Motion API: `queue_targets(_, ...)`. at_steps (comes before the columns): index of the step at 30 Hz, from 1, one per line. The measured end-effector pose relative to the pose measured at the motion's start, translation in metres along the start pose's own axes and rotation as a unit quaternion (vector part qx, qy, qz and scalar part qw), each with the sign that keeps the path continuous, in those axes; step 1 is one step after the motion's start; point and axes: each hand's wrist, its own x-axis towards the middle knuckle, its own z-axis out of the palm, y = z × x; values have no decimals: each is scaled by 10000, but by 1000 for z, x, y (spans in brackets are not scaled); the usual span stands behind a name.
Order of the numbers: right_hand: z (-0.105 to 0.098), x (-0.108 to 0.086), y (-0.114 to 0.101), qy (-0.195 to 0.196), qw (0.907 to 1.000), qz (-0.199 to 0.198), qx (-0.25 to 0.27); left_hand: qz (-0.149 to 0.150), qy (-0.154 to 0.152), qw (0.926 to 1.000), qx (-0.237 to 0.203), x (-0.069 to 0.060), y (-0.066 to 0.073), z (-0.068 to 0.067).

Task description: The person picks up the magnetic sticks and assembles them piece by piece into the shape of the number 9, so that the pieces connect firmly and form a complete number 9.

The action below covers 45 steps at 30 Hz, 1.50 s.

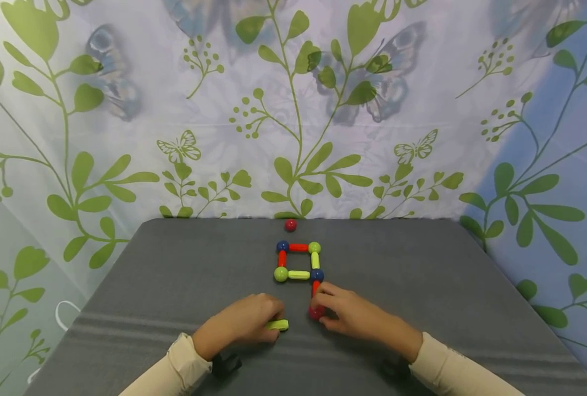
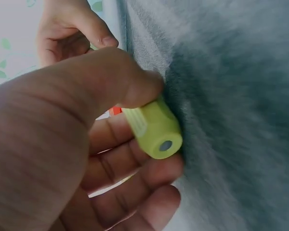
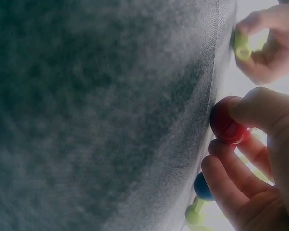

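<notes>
My left hand point(image 1: 248, 320) pinches a yellow-green magnetic rod point(image 2: 156, 130) between thumb and fingers; a grey round spot shows on its end. Farther right, my right hand point(image 1: 348, 311) grips a red ball point(image 3: 227, 120) with thumb and fingertips. That ball sits at the near end of a red rod point(image 1: 315, 288), which runs up to a blue ball point(image 1: 316, 275). This blue ball is a corner of a square of rods and balls. Its other corners are a green ball point(image 1: 281, 274), a blue ball point(image 1: 283, 246) and a green ball point(image 1: 314, 248).
A loose red ball point(image 1: 291, 225) lies near the far edge of the grey table point(image 1: 199, 264). Behind the table hangs a patterned curtain point(image 1: 214, 110) with leaves and butterflies. A white cord point(image 1: 62, 314) shows at the left.
</notes>
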Motion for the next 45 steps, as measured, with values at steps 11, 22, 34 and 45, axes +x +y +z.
queue_targets(11,1,0,0,102,9999,-110,12,-7,236,9992,321,34,2,3)
queue_targets(22,1,2,-2,137,9998,-137,-2,44,195,9989,420,44,2,5)
queue_targets(34,3,3,-1,114,9999,-77,32,4,262,9990,354,42,2,3)
queue_targets(45,3,3,-3,99,9999,-33,61,119,240,9992,305,41,0,4)
